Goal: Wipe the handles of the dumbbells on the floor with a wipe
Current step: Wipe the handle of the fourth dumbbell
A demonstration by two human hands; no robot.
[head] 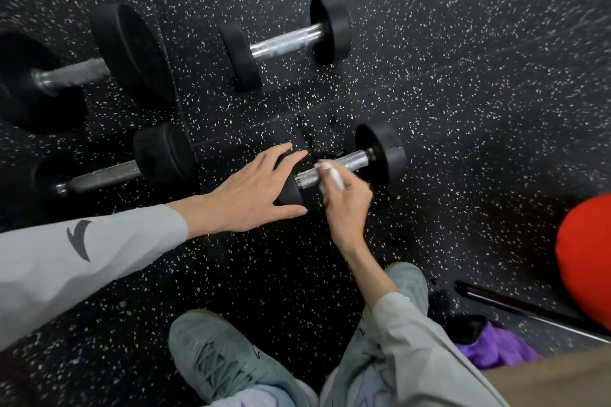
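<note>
left hand point(254, 190): fingers spread, pressing near weight of dumbbell point(344, 167)
right hand point(344, 201): pinching white wipe point(332, 175) against handle point(353, 162), just right of left hand
other dumbbells point(284, 41): on floor point(463, 76), beyond and left of both hands

No readable text, only a dark swoosh-like logo on grey sleeve point(79, 238)

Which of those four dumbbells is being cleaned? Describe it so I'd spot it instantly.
On the speckled floor, look nearest the person's shoes. The dumbbell there is the only one with hands on it: left hand on one weight, right hand holding a white wipe against its handle.
</note>
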